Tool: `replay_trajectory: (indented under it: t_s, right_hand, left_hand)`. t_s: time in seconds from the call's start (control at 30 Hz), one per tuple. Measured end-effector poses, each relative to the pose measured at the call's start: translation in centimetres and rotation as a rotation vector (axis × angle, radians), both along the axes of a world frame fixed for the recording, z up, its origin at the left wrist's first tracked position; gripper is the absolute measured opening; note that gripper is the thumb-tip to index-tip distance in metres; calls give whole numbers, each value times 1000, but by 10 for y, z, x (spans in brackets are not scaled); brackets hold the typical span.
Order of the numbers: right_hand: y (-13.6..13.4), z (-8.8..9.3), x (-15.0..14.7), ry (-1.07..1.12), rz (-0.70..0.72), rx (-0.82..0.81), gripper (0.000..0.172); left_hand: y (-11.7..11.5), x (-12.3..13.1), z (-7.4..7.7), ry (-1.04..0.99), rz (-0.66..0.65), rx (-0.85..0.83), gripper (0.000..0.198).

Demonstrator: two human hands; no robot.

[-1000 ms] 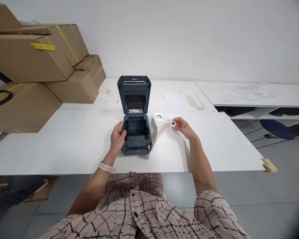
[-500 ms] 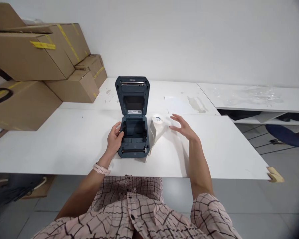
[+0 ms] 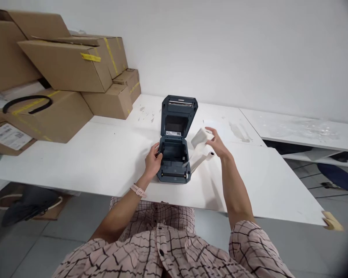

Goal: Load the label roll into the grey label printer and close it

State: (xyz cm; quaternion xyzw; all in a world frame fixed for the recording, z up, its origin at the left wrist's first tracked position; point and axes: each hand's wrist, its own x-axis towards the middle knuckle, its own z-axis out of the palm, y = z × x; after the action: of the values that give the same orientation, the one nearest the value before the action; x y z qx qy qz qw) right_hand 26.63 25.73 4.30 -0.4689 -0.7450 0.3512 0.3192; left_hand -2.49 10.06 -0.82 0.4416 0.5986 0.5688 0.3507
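A dark blue label printer (image 3: pixel 174 154) stands on the white table (image 3: pixel 98 154) with its lid raised. My left hand (image 3: pixel 153 162) grips the printer's left side at the open bay. My right hand (image 3: pixel 217 143) holds a white paper roll (image 3: pixel 200 136) lifted off the table, just right of the printer. A loose strip of paper hangs from the roll down beside the printer's right edge. A small white core tube (image 3: pixel 209 156) lies on the table under my right hand.
Several cardboard boxes (image 3: pixel 66 65) are stacked at the table's back left. A second white table (image 3: pixel 301 129) adjoins on the right, with a blue stool beneath it. A beige corner guard (image 3: pixel 332 221) caps the table's near right corner.
My right hand let go of the small core tube, reached to the paper roll and lifted it off the table. My left hand stayed on the printer. The camera swung left.
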Motion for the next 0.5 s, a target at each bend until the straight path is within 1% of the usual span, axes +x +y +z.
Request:
replay_trajectory:
  t_s: [0.03,0.07,0.13,0.2,0.27,0.3,0.37,0.43,0.5]
  right_hand:
    - [-4,8,-3,69,-2,10,89]
    - [-9,19,-9,112,27,17,95]
    - [-22,42,-27,119,175,29,106]
    - [-34,64,-50,5,368,50,112]
    - [-44,80,-75,-210,507,72,113]
    - [-47,84,-87,-338,548,78,114]
    - [-49,85,-108,-580,589,102,115]
    - [-49,80,-126,-761,598,153,114]
    - [-48,71,-142,-894,618,172,113]
  left_hand:
    - [-1,1,2,1,0,1,58]
    - [-2,1,4,6,3,-4,57]
    - [-4,2,8,25,15,-22,57]
    - [-5,3,10,51,24,-43,57]
    - [-5,3,12,62,24,-64,59]
    - [-5,3,12,62,25,-77,60]
    - [-5,3,13,53,26,-91,61]
    - [-5,3,12,52,24,-93,62]
    - [-4,3,12,60,19,-82,63]
